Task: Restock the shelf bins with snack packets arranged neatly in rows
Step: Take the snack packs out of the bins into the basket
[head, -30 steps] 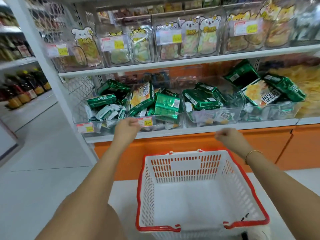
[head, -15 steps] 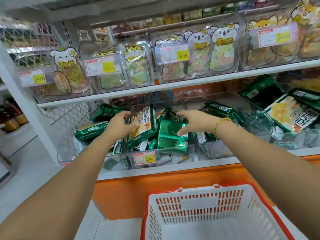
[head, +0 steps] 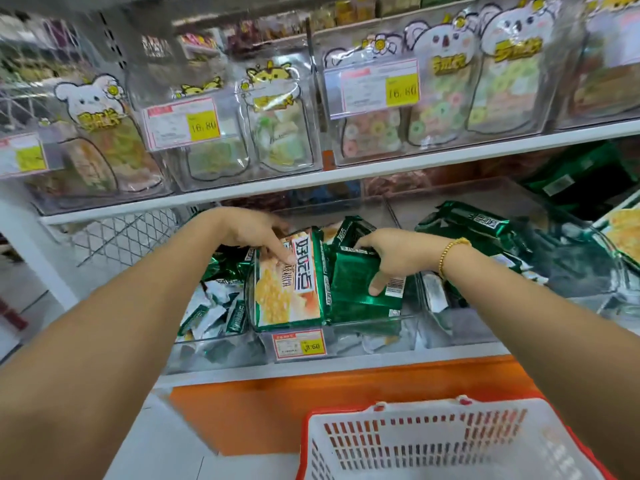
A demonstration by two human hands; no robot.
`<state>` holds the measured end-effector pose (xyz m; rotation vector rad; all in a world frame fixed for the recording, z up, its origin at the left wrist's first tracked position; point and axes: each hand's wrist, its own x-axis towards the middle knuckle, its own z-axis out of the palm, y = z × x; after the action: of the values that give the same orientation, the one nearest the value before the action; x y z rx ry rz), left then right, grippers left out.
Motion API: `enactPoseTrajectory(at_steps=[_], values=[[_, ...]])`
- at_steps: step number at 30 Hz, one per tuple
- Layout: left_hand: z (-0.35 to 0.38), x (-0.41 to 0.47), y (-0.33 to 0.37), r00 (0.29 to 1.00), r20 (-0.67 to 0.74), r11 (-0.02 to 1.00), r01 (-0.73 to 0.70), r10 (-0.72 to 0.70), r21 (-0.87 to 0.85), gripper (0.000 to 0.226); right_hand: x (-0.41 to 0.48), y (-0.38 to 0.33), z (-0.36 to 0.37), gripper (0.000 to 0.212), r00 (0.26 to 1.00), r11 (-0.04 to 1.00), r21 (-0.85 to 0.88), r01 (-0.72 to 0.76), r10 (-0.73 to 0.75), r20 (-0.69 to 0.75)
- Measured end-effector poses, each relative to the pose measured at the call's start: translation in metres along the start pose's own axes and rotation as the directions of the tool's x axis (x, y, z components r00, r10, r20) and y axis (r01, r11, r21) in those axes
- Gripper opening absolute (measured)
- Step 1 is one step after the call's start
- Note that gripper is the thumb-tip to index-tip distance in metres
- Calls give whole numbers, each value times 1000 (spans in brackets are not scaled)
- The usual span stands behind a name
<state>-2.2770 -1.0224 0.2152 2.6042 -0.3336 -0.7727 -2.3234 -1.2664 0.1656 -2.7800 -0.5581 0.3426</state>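
Right hand [head: 394,258] closed, fingers [head: 377,284] gripping green packet [head: 353,296] in bin [head: 374,336] — left hand [head: 246,230] gripping yellow packet [head: 287,296].

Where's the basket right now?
The basket is at the bottom right of the head view, in front of the orange shelf base, below the green packet that the right hand grips.

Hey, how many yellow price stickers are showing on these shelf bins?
4. Upper shelf: far-left sticker, left-centre sticker, right-centre sticker. Lower shelf: front sticker. Another may be cut off at the top right.
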Motion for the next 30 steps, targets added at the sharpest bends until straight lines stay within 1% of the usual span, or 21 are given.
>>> enactPoseTrajectory(at_steps=[2,4,7,9,11,13,15,16,17,18,19,20,22,23,24,25,26,27,28,29,30], values=[[0,-11,3,998,48,999,-31,31,-10,59,-9,-5,0,95,998,1000,17,15,-14,-58],[2,-23,7,996,62,997,-71,71,-13,43,-19,-14,-3,92,988,999,-22,32,-35,-151],[5,-48,16,994,4,991,-110,110,72,35,-41,-25,-8,80,915,995,-88,50,-81,-396],[8,-72,22,986,-104,978,-114,134,176,42,-65,-32,-5,67,786,992,-116,57,-116,-607],[14,-102,25,964,-216,977,-117,155,179,48,-96,-38,6,57,595,984,-165,71,-174,-785],[28,-130,26,946,-289,985,-109,144,136,40,-128,-43,26,56,379,969,-225,101,-247,-892],[57,-144,24,942,-327,996,-87,71,-35,40,-153,-49,48,53,224,949,-287,134,-311,-924],[79,-147,23,945,-327,984,-66,8,-165,44,-163,-52,57,47,176,933,-329,143,-351,-920],[105,-148,23,956,-288,936,-53,-53,-348,42,-172,-55,66,39,152,918,-368,149,-389,-908],[134,-146,22,973,-213,818,-50,-89,-573,36,-180,-58,75,36,143,905,-395,156,-417,-898],[162,-142,24,988,-125,640,-41,-86,-767,29,-187,-60,84,38,150,896,-413,162,-436,-887],[188,-137,25,994,-61,467,-13,-89,-884,26,-195,-60,95,40,183,895,-419,153,-442,-878],[229,-124,27,992,13,232,42,-122,-972,23,-206,-60,114,53,300,908,-406,103,-418,-858],[245,-117,27,992,37,150,56,-124,-987,20,-211,-59,121,60,390,915,-393,96,-398,-831],[261,-112,27,991,52,97,64,-120,-993,19,-215,-58,126,63,523,923,-367,114,-370,-768],[275,-105,25,989,54,74,65,-137,-995,22,-219,-55,126,64,680,934,-328,142,-333,-654],[289,-99,22,984,58,74,72,-170,-995,27,-221,-48,123,63,833,957,-231,176,-270,-483],[301,-94,19,976,63,84,83,-211,-993,30,-223,-39,118,61,938,981,-59,185,-194,-286],[313,-90,13,964,63,98,91,-260,-991,31,-223,-30,115,61,981,976,144,164,-146,-127],[324,-87,10,951,59,101,93,-302,-990,31,-225,-21,113,59,991,932,340,129,-111,-71],[332,-83,4,940,54,104,94,-336,-990,32,-224,-11,114,61,993,866,493,89,-41,-108]])
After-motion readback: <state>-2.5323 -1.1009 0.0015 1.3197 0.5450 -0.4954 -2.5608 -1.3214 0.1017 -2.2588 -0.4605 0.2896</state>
